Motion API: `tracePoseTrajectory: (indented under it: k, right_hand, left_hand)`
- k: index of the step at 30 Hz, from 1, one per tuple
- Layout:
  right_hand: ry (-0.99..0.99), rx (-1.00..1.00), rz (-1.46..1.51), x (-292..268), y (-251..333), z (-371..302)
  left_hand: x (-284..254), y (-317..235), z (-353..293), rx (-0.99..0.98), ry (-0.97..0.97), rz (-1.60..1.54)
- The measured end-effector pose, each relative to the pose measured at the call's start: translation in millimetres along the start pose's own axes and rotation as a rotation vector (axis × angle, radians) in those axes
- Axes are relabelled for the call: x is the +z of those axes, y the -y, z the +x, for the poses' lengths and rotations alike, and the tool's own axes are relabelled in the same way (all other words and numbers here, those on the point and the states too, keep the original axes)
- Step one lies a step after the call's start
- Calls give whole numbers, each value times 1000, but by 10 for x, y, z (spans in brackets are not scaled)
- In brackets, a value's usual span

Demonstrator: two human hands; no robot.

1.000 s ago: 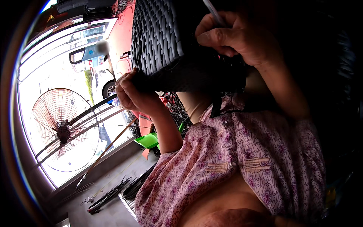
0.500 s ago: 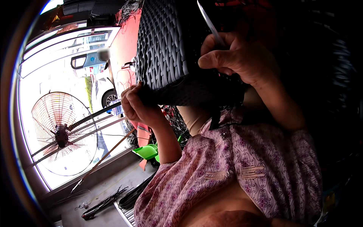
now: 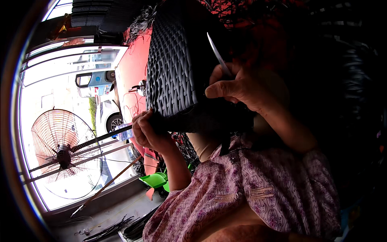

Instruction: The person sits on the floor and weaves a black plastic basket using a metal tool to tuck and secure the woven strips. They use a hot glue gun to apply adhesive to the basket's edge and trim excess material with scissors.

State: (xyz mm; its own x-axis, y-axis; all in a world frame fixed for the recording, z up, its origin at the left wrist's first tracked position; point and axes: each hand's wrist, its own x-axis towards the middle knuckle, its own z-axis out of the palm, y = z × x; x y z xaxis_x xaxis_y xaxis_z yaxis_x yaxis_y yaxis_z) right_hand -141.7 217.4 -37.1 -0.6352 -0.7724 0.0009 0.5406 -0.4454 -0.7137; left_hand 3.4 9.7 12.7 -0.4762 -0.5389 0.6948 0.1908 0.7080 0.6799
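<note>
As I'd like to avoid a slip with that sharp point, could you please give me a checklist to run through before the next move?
1. Left hand on the black woven piece: ok, fingers closed at its lower left corner.
2. Right hand on the pointed tool: ok, held between thumb and fingers.
3. Tip away from the left hand: ok, it points upward, well apart from it.
4. Light on the side behind the tool: not ok, deep in shadow.
5. Tip touching the weave: cannot tell, too dark behind it.
</note>
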Motion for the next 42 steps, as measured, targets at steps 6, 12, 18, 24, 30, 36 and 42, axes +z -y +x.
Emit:
tracePoseTrajectory:
  k: [6,12,18,24,30,36,42]
  right_hand:
    - [17,-28,-75,-21,35,-14]
    - [20,-43,-102,-4,23,-31]
    - [55,-94,-120,-18,-21,-28]
    - [13,-80,-127,5,5,-52]
    - [-3,-51,-145,35,38,-60]
    - [-5,-86,-128,33,-13,-32]
    - [-19,-67,-81,79,11,-30]
  left_hand:
    - [41,-9,-21,18,-10,81]
    - [-29,108,22,17,-25,41]
    - [-40,96,-4,-17,-50,18]
    - [-50,78,16,11,-15,87]
    - [-94,91,-1,-13,-14,41]
    - [-51,71,2,-7,-31,53]
    - [-72,71,-4,-39,-28,24]
